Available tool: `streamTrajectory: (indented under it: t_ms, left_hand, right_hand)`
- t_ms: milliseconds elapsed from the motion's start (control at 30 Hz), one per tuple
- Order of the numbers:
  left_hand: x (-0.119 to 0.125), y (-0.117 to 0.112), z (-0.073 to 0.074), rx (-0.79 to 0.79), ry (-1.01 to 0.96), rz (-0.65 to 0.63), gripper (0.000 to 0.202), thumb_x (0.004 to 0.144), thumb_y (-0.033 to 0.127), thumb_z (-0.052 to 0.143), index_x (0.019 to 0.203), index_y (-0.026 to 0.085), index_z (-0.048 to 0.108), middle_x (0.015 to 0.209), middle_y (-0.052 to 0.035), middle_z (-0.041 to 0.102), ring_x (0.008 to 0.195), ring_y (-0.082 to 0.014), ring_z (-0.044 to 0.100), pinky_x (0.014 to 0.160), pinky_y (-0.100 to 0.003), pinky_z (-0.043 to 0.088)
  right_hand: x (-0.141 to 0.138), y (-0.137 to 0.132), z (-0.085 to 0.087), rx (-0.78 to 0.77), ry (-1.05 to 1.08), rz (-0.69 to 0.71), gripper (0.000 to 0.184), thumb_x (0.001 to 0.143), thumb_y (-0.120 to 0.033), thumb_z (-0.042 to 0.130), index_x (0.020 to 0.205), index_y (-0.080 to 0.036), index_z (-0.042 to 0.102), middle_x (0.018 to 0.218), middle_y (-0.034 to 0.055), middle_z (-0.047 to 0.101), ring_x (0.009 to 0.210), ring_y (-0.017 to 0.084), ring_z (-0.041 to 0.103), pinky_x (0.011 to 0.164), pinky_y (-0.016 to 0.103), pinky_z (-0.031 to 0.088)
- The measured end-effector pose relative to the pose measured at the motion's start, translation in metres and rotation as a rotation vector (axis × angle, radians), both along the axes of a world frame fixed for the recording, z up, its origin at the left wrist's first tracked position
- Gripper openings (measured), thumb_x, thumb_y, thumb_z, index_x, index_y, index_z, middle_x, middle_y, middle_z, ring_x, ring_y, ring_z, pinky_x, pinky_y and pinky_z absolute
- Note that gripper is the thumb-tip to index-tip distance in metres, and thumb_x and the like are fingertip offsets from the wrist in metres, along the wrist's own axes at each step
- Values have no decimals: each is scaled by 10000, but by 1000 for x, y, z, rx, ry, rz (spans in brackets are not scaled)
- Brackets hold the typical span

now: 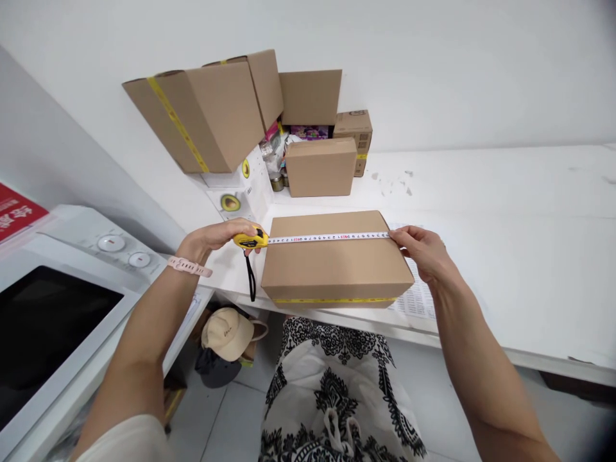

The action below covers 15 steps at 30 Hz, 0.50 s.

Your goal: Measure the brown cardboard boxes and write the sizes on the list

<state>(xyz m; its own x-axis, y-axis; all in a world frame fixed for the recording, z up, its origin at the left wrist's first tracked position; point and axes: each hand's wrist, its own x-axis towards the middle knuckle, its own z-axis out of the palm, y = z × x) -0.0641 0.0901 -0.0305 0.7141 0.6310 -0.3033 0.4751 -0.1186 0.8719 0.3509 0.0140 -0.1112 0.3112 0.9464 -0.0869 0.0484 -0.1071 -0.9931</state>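
Note:
A closed brown cardboard box [332,266] lies on the white table near its front edge, with yellow tape along its front side. My left hand [231,234] is wrapped round a yellow and black tape measure [251,238] at the box's left edge; a black wrist strap [251,280] hangs from it. The white blade [327,237] is drawn out straight across the top of the box. At the right edge, my right hand [421,247] pinches the blade's far end between thumb and finger.
Larger cardboard boxes [226,109] are stacked at the back left on white avocado-printed boxes [240,199]. A smaller carton [321,168] stands beside them. Printed sheets [416,295] lie partly under the measured box. A white microwave [62,308] is at left; caps [228,333] sit below the table.

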Motion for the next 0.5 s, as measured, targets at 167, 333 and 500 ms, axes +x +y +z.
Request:
streamTrajectory:
  t_ms: [167,333,500]
  left_hand:
    - [2,-1,1,33,38,-2,325,854,399,546,918,124,707,836,-87,708,671,-172,613,660,-279,517]
    - [14,-30,46,237,125,82,325,893,331,526,1036,72,662,879,-38,687,737,-127,559,706,-227,477]
    - [38,-104,80,144,21,85,407,822,329,654,1188,154,628,913,-18,665,718,-133,565,604,-196,456]
  right_hand:
    - [-1,1,-1,4,52,44,279,645,-366,796,588,-181,596,605,-11,560,582,100,499,564,255,443]
    - [14,6,21,81,162,89,195,616,-290,812,622,-163,664,595,18,604,544,96,517,491,229,435]
    - [30,-6,83,317,242,87,110,670,-169,798,652,-187,691,581,2,594,523,91,537,519,224,490]
